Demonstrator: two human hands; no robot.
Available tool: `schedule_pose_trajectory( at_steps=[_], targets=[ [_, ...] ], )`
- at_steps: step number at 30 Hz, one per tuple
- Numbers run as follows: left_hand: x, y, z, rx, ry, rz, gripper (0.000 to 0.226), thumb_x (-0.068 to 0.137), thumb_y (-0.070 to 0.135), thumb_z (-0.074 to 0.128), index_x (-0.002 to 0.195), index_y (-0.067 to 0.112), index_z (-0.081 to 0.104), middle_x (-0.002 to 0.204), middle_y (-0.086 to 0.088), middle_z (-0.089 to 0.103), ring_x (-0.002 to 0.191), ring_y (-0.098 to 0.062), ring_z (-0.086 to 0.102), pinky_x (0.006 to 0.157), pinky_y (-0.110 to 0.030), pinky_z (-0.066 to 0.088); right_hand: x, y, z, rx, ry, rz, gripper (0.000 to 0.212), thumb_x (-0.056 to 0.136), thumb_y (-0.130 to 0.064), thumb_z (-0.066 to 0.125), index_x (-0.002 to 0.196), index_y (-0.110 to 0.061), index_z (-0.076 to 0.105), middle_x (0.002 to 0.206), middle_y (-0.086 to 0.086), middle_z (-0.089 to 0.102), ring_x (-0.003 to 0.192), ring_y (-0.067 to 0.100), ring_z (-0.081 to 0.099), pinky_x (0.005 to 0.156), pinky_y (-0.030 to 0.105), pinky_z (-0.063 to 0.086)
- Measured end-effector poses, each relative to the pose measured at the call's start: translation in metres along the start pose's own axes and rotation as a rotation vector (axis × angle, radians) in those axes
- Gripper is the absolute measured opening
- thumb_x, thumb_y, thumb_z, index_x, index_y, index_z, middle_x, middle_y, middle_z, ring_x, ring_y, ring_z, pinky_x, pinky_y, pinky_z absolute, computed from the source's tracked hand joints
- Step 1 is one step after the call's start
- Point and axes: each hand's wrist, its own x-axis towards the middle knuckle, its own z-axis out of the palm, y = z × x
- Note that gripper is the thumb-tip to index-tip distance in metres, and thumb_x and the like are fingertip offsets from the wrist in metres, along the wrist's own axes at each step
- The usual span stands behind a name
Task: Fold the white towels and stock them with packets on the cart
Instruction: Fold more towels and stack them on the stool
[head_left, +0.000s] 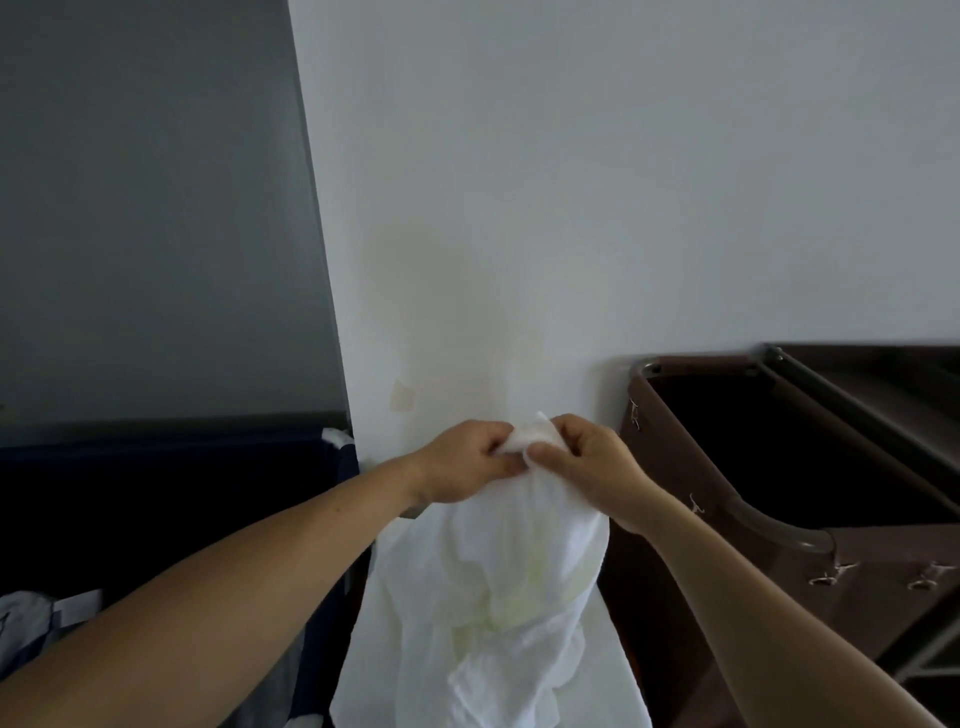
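A white towel hangs bunched and crumpled in front of me, its lower folds falling out of the bottom of the view. My left hand and my right hand meet at its top edge. Both pinch the same corner of cloth between thumb and fingers, close against the white wall. The brown cart stands to the right, its dark fabric bag open at the top. No packets are in view.
A white wall corner rises straight ahead, with a grey wall to its left. A dark blue bin sits at lower left with pale cloth at its edges. The cart's metal rail curves near my right forearm.
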Motion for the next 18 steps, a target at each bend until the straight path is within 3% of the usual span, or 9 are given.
schedule_pose_trajectory(
  at_steps=[2, 4, 9, 11, 14, 18],
  targets=[
    [-0.001, 0.0, -0.013, -0.09, 0.106, 0.036, 0.024, 0.096, 0.029, 0.062, 0.102, 0.007, 0.065, 0.1, -0.013, 0.069, 0.09, -0.032, 0.066, 0.087, -0.05, 0.053, -0.005, 0.014, -0.003, 0.002, -0.104, 0.058, 0.019, 0.08, -0.021, 0.081, 0.095, -0.019, 0.069, 0.081, -0.006, 0.069, 0.073, 0.005, 0.064, 0.068, 0.021, 0.053],
    [-0.003, 0.0, -0.028, -0.19, 0.191, 0.03, 0.02, 0.098, 0.022, 0.058, 0.102, 0.002, 0.062, 0.095, -0.011, 0.065, 0.086, -0.027, 0.06, 0.082, -0.045, 0.051, -0.009, 0.03, -0.001, -0.1, -0.168, 0.135, 0.016, 0.08, -0.019, 0.08, 0.093, -0.015, 0.07, 0.08, -0.004, 0.071, 0.074, 0.007, 0.066, 0.074, 0.023, 0.055],
    [-0.01, -0.015, -0.042, -0.238, 0.201, -0.053, 0.024, 0.091, 0.025, 0.053, 0.098, 0.004, 0.062, 0.092, -0.005, 0.063, 0.085, -0.02, 0.058, 0.079, -0.035, 0.045, -0.011, 0.04, 0.013, -0.247, -0.05, 0.172, 0.008, 0.09, -0.017, 0.068, 0.088, -0.01, 0.066, 0.07, -0.005, 0.064, 0.061, 0.005, 0.057, 0.064, 0.021, 0.046],
    [-0.012, -0.023, -0.041, -0.188, 0.252, -0.052, 0.02, 0.092, 0.026, 0.051, 0.092, 0.009, 0.062, 0.088, -0.002, 0.062, 0.083, -0.018, 0.056, 0.076, -0.033, 0.044, -0.011, 0.036, 0.015, -0.136, 0.055, 0.178, 0.008, 0.092, -0.012, 0.062, 0.088, -0.004, 0.062, 0.074, 0.001, 0.06, 0.066, 0.013, 0.056, 0.065, 0.027, 0.046],
    [-0.013, -0.028, -0.044, -0.079, 0.401, -0.025, 0.019, 0.099, 0.025, 0.051, 0.088, 0.013, 0.06, 0.085, 0.0, 0.06, 0.079, -0.016, 0.054, 0.072, -0.03, 0.041, -0.01, 0.019, 0.01, 0.242, 0.173, 0.148, 0.011, 0.09, -0.005, 0.056, 0.08, -0.007, 0.057, 0.073, 0.004, 0.053, 0.065, 0.015, 0.05, 0.058, 0.026, 0.043],
    [-0.013, -0.008, -0.052, -0.137, 0.481, 0.044, 0.018, 0.098, 0.022, 0.053, 0.087, 0.01, 0.06, 0.079, 0.004, 0.058, 0.072, -0.01, 0.052, 0.066, -0.026, 0.039, -0.009, -0.01, 0.006, 0.459, 0.102, 0.067, 0.005, 0.066, -0.013, 0.054, 0.07, -0.014, 0.057, 0.06, -0.002, 0.051, 0.055, 0.011, 0.045, 0.05, 0.024, 0.036]
  ],
)
